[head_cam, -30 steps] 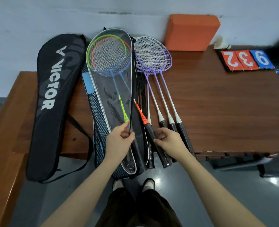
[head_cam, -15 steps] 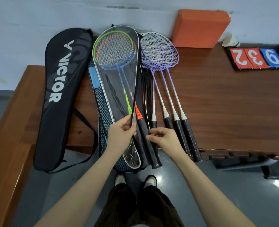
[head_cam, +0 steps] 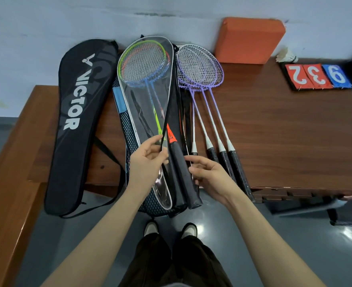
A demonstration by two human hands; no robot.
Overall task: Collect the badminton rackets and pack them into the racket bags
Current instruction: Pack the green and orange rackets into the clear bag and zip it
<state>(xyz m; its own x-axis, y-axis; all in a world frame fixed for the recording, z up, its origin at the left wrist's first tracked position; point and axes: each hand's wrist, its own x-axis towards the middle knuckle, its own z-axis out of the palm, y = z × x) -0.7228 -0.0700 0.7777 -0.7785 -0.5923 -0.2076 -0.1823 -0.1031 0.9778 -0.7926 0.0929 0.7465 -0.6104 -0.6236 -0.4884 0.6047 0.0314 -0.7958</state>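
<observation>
A clear-fronted racket bag (head_cam: 144, 112) lies on the wooden table (head_cam: 284, 129) with green, orange and blue rackets inside it. My left hand (head_cam: 148, 160) pinches the bag's black zipper edge near its lower end. An orange-collared racket with a black grip (head_cam: 181, 175) sticks out of the bag's opening. My right hand (head_cam: 208, 175) touches that grip from the right, fingers spread. Several purple rackets (head_cam: 200, 67) lie loose just right of the bag, grips toward me. A black VICTOR racket bag (head_cam: 78, 121) lies at the left.
An orange foam block (head_cam: 249, 38) leans on the wall at the back. A shuttlecock (head_cam: 286, 55) and red and blue number cards (head_cam: 315, 76) sit at the back right. A mesh bag (head_cam: 129, 141) lies under the clear one. My shoes (head_cam: 171, 229) stand on the grey floor below.
The orange-collared racket has slid further up into the clear bag. My right hand has shifted from the purple rackets' grips to this racket's grip. My left hand stays on the bag's edge.
</observation>
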